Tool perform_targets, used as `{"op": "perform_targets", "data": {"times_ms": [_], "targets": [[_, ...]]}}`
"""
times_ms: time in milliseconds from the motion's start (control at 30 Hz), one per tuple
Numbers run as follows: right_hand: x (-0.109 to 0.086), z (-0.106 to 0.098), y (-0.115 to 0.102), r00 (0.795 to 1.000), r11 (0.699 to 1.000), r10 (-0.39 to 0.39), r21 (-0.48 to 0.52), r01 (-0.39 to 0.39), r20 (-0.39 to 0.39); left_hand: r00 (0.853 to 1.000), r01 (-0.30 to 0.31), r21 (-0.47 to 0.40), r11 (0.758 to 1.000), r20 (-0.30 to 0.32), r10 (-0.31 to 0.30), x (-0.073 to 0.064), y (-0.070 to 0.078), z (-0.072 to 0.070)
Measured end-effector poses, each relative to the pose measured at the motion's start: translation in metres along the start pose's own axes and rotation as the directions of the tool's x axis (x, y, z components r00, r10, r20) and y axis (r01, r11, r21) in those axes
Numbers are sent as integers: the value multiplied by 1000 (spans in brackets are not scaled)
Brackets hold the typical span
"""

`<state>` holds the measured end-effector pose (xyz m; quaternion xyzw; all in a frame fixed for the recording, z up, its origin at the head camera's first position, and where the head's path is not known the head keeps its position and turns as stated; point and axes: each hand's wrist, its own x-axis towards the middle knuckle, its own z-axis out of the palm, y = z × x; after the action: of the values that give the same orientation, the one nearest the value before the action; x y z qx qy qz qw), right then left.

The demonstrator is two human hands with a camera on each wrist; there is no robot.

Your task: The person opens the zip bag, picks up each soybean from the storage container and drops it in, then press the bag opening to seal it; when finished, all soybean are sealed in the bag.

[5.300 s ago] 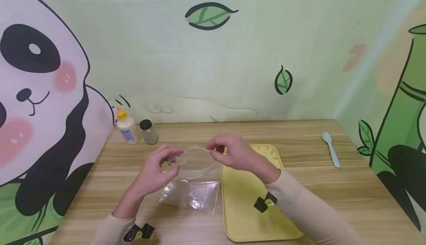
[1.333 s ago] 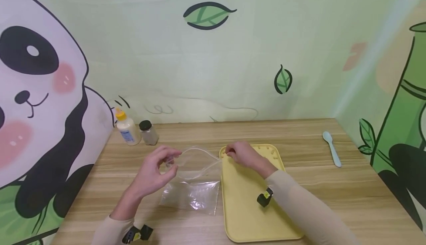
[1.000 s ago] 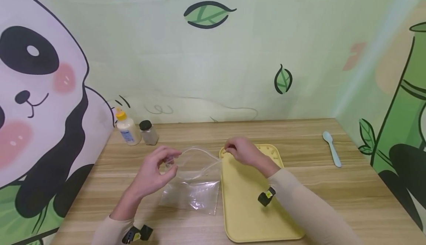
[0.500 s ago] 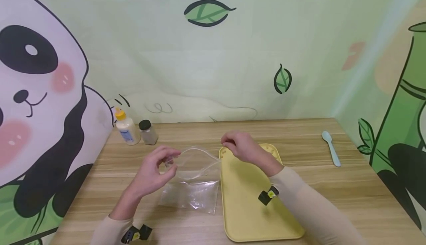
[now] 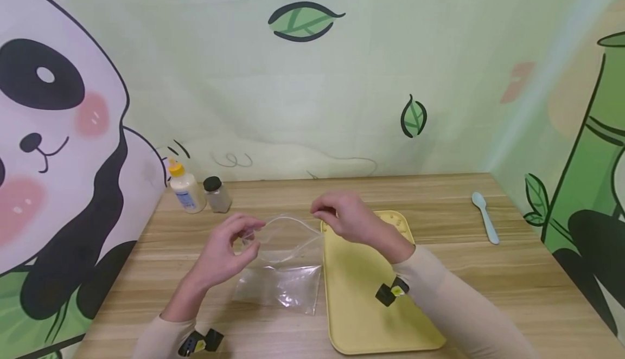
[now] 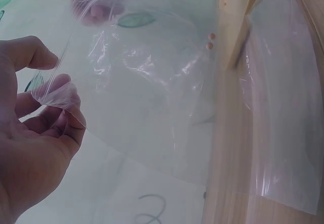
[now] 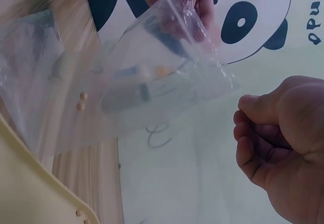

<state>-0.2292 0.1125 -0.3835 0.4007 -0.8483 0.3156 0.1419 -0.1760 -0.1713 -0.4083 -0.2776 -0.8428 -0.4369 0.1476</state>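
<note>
Bag [image 5: 280, 288] in left hand [image 5: 225, 250]; right hand [image 5: 352, 218] curled nearby.

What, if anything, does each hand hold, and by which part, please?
Left hand: the clear bag, by its open top edge. Right hand: cannot tell.

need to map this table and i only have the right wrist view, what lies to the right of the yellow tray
Observer: The head view shows a light blue spoon lying on the table to the right of the yellow tray.
Operator: ok and what stands at the back left, i only get a blur through the bag
Observer: A bottle with a yellow cap stands there, beside a black-lidded jar.
Operator: can't judge the bag's mouth from here, is it spread
Observer: Yes, from above, the clear bag gapes at its mouth, held on one side by the left hand.
</note>
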Motion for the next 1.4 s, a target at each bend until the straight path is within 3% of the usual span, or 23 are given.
{"op": "perform_targets", "data": {"times_ms": [33,233,333,867,1067,1400], "targets": [[1,0,-2,1000,1000,-18,11,18,-4,1000,-1,2,1000,-2,2,0,-2,1],[3,1,-9,996,996,-82,42,83,-22,1000,-12,-1,1000,-7,12,3,23,-5],[4,1,-12,995,993,-102,53,102,-20,1000,-16,-5,1000,-7,16,3,28,-7],[4,1,-19,994,989,-113,92,112,3,1000,-7,-27,1000,-8,7,2,28,-7],[3,-1,-18,994,990,-106,92,105,2,999,-34,-40,999,-16,33,2,26,-6],[3,-3,-6,999,997,-45,68,44,6,999,-43,-34,999,-13,42,3,26,-6]]}}
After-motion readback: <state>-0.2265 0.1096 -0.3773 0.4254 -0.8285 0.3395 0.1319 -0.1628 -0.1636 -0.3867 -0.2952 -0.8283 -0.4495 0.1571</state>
